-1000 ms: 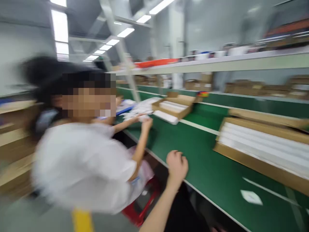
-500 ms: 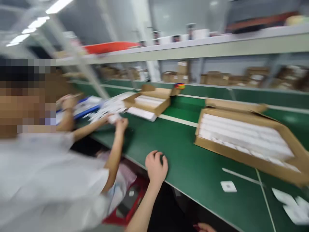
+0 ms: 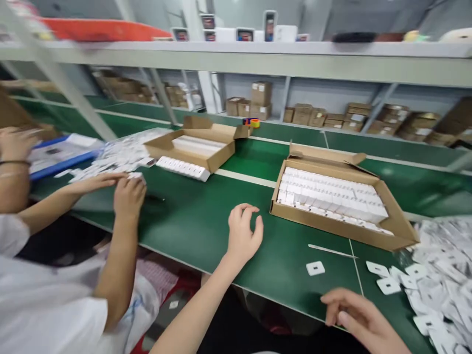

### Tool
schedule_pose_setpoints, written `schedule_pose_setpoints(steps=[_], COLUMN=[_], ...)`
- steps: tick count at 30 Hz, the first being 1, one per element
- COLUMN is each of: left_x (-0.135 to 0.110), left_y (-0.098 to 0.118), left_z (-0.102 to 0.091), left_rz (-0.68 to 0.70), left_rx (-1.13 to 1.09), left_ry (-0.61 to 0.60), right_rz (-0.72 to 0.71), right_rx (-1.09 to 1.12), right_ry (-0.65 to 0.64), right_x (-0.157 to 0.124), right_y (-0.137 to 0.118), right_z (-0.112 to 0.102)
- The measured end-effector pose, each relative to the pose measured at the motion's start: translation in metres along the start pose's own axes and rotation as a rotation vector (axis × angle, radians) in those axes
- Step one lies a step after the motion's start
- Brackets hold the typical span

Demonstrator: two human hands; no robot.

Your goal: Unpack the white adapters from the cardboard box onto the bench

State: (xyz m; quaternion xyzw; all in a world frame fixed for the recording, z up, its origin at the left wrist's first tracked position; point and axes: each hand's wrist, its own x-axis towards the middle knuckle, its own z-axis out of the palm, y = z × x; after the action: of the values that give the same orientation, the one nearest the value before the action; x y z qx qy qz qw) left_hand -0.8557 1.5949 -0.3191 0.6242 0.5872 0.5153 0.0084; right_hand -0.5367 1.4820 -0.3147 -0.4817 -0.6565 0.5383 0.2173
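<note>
Left hand (image 3: 243, 232) seems to hover over the green bench (image 3: 191, 226), right hand (image 3: 357, 313) near a white plate (image 3: 310, 269)

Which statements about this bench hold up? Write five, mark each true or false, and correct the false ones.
1. The left hand shows nothing in its grasp. True.
2. In the picture, the single white square plate lies between the right hand and the nearest cardboard box. True.
3. The right hand grips the thin white strip. False: the strip lies on the green tabletop.
4. That box is shut. False: its flaps are open, with rows of white pieces showing.
5. A heap of white plates lies at the picture's right edge. True.
</note>
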Motion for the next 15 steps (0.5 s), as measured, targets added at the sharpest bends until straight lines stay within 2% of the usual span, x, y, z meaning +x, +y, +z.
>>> schedule_pose_setpoints(steps=[2, 3, 5, 7, 9, 11, 12, 15], left_x=[0.026, 0.035, 0.044, 0.045, 0.041, 0.037, 0.037, 0.039], left_y=[0.010, 0.014, 0.014, 0.006, -0.006, -0.018, -0.023, -0.032], left_z=[0.029, 0.043, 0.066, 0.077, 0.079, 0.078, 0.077, 0.079], left_rz=[0.094, 0.129, 0.168, 0.183, 0.188, 0.178, 0.165, 0.120], left_rx=[-0.118, -0.145, -0.129, -0.094, -0.072, -0.062, -0.059, -0.050], left_ry=[-0.078, -0.080, -0.044, -0.012, 0.000, 0.011, 0.018, 0.041], right_rz=[-0.011, -0.019, -0.060, -0.149, -0.251, -0.277, -0.224, -0.009], right_rx=[-0.024, -0.066, -0.173, -0.281, -0.375, -0.484, -0.570, -0.797], right_ry=[0.114, 0.156, 0.215, 0.264, 0.315, 0.341, 0.268, 0.173], right_x=[0.003, 0.006, 0.017, 0.038, 0.073, 0.118, 0.143, 0.212], right_y=[-0.014, -0.021, -0.036, -0.055, -0.079, -0.102, -0.112, -0.128], right_z=[-0.008, -0.013, -0.025, -0.038, -0.050, -0.060, -0.063, -0.063])
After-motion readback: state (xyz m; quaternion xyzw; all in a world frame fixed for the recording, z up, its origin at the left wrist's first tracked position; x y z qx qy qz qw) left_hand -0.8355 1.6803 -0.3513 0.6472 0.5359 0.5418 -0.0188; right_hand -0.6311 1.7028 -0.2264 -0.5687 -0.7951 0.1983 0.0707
